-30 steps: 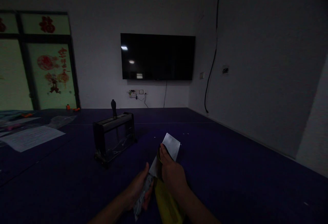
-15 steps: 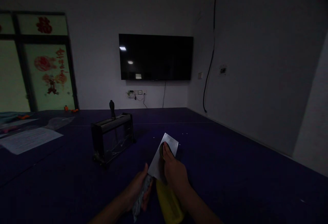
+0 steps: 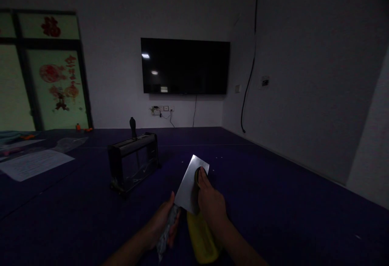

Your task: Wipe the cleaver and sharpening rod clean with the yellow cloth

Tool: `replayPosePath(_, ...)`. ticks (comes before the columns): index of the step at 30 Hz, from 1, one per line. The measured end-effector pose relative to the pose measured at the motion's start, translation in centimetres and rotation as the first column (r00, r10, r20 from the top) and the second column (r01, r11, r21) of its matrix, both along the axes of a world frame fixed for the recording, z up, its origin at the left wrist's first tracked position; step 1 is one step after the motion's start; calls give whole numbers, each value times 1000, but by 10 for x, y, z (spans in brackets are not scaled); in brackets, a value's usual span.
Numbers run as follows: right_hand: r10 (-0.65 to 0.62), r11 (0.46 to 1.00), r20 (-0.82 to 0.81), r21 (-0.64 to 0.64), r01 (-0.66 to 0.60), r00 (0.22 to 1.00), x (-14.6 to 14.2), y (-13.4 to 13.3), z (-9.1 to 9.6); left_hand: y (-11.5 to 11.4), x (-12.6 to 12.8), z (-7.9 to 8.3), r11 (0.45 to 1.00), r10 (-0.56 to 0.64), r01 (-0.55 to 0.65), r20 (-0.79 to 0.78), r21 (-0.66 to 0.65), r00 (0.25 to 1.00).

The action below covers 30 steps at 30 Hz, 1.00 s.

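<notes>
A broad cleaver (image 3: pixel 190 181) points away from me over the dark blue surface. Its handle sits inside my left hand (image 3: pixel 162 223), whose fingers are wrapped round it. My right hand (image 3: pixel 209 203) presses a yellow cloth (image 3: pixel 202 235) against the flat of the blade, fingertips near the blade's far end. The cloth hangs down from under that hand. The room is dim, so small details are hard to make out.
A black knife rack (image 3: pixel 133 158) with one dark handle sticking up stands to the left ahead. Papers (image 3: pixel 33 164) and plastic lie at far left. A wall television (image 3: pixel 185 66) and a socket with cables are beyond. A white wall runs along the right.
The blade has turned flatter toward me and risen slightly. My right hand with the cloth has slid along it toward the far end.
</notes>
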State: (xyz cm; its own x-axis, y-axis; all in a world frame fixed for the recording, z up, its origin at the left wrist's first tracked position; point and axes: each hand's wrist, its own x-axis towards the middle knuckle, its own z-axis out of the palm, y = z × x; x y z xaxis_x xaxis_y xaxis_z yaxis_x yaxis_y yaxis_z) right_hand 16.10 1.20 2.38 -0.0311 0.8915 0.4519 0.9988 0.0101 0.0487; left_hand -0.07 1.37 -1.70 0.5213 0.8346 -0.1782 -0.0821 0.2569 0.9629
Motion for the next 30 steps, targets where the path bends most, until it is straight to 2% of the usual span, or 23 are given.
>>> replayPosePath(30, -32, 999, -81, -26, 30, 996, 7, -3, 5, 4, 0, 0, 998, -13, 16, 52, -63, 999)
